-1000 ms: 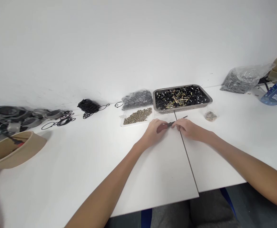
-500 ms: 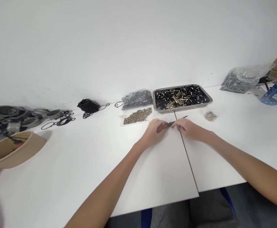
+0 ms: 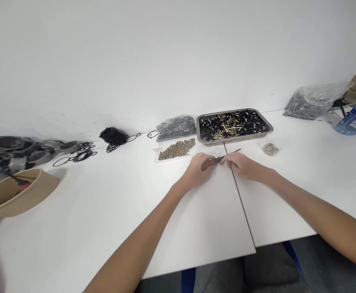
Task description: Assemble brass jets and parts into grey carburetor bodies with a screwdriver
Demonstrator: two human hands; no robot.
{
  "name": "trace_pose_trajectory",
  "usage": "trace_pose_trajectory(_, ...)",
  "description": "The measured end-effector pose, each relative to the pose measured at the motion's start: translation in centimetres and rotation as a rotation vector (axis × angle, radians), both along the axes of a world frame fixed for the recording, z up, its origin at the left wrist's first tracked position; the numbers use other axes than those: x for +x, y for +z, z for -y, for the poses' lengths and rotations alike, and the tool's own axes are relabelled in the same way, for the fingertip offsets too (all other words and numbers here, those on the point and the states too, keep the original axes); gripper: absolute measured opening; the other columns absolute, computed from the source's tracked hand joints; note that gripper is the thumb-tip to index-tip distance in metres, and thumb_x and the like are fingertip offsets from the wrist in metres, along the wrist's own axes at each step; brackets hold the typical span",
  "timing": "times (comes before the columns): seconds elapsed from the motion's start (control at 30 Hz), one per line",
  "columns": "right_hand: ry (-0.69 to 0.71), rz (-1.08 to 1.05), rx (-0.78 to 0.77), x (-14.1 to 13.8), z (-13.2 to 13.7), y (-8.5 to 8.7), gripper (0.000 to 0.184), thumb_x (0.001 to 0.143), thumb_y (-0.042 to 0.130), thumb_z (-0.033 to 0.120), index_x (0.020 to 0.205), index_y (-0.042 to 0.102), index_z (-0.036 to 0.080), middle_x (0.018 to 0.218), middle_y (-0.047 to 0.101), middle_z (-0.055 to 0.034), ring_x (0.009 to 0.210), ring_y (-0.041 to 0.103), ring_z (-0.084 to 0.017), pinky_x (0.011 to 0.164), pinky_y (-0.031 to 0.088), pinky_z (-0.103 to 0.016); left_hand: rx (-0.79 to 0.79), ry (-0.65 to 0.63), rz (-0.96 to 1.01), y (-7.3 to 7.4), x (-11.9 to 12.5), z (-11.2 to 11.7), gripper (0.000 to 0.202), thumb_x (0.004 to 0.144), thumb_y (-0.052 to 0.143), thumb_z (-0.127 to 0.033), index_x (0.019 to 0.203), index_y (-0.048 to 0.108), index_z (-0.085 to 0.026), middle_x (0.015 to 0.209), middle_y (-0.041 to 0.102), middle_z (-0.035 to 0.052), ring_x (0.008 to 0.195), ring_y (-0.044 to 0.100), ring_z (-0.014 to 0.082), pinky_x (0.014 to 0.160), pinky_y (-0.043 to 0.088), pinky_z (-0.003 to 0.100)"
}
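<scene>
Both my hands rest on the white table point(image 3: 110, 211) in front of a metal tray point(image 3: 265, 131) full of black rings and brass pins. My left hand point(image 3: 200, 168) is closed, its fingers pinching a small dark part at the near end of a thin dark tool point(image 3: 228, 154). My right hand point(image 3: 242, 165) is closed on that tool, whose tip sticks out past the fingers toward the tray. The two hands meet over the seam between the table halves.
Left of the tray lie a bag of grey balls point(image 3: 176, 127) and a clear bag of small brass parts point(image 3: 177, 149). Black O-rings point(image 3: 113, 136) and grey metal housings point(image 3: 19, 148) lie far left, beside a tan bin point(image 3: 16, 196). A plastic bag point(image 3: 314, 101) and a blue bottle point(image 3: 355, 118) sit at the right.
</scene>
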State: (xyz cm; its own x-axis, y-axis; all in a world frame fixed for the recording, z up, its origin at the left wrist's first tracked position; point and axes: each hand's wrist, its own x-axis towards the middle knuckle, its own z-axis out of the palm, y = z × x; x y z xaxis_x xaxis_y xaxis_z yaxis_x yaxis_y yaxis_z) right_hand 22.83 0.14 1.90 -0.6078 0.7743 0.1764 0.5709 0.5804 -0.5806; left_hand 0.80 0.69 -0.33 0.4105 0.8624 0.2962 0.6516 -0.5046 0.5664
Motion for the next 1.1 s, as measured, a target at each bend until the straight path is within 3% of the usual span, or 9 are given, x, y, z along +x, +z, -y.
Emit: trace_pose_trajectory(1.1, -0.004, 0.010, -0.004, -0.07, 0.12, 0.26, 0.043, 0.075, 0.034, -0.005, 0.098, 0.063, 0.016, 0.076, 0.059, -0.0037, 0.080, 0.053, -0.016, 0.079, 0.042, -0.030, -0.008, 0.002, -0.009, 0.14, 0.03, 0.04, 0.020, 0.083, 0.056, -0.020, 0.100, 0.064, -0.023, 0.093, 0.063, 0.0049, 0.091, 0.056, 0.0201, 0.086, 0.047, 0.038)
